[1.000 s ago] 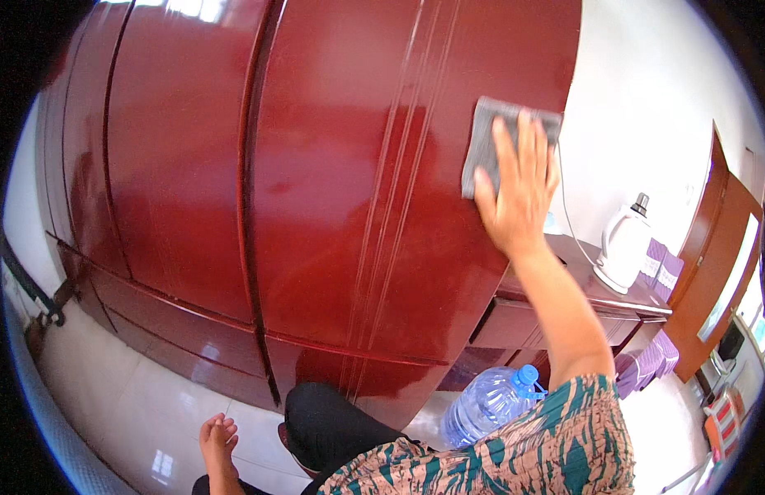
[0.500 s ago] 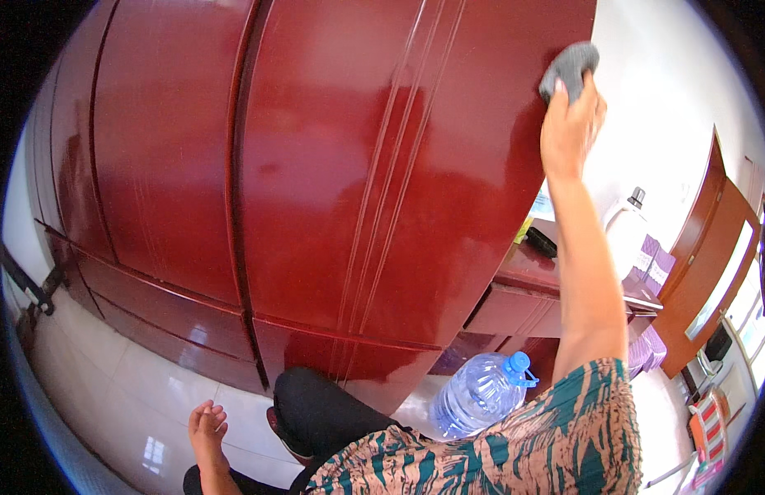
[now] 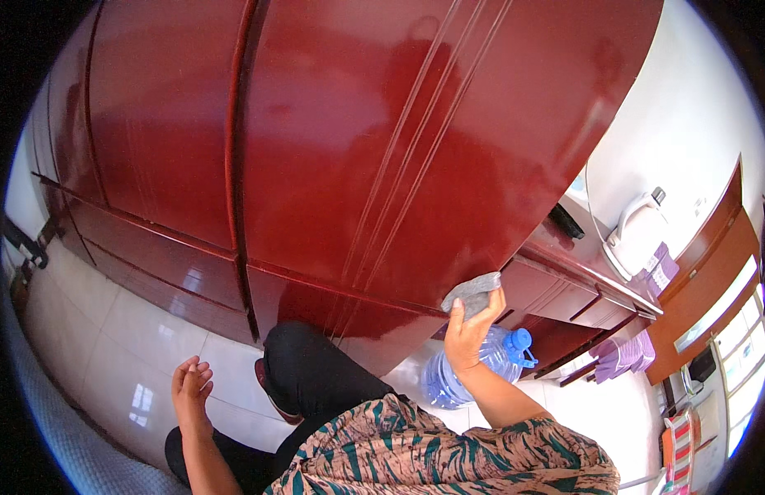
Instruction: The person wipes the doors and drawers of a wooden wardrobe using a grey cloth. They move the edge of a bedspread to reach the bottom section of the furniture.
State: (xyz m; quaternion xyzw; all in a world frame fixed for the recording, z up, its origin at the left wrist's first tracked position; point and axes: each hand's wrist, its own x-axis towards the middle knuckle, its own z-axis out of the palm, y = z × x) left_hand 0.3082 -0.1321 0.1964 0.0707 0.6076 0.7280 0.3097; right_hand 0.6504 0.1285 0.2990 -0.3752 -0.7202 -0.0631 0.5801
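A tall glossy dark-red wardrobe fills most of the view. My right hand presses a grey cloth against the lower right edge of its door, just above the drawer band. My left hand hangs free at the lower left over the white tiled floor, fingers loosely apart and holding nothing. My dark trouser leg and patterned top show at the bottom.
A large clear water bottle with a blue cap stands on the floor behind my right hand. To the right is a red dresser with a white kettle on it. Purple cloths hang lower right, beside a brown door frame.
My right hand has swept the cloth down the door's right edge, from the top corner to the bottom. The left hand has stayed low at my side.
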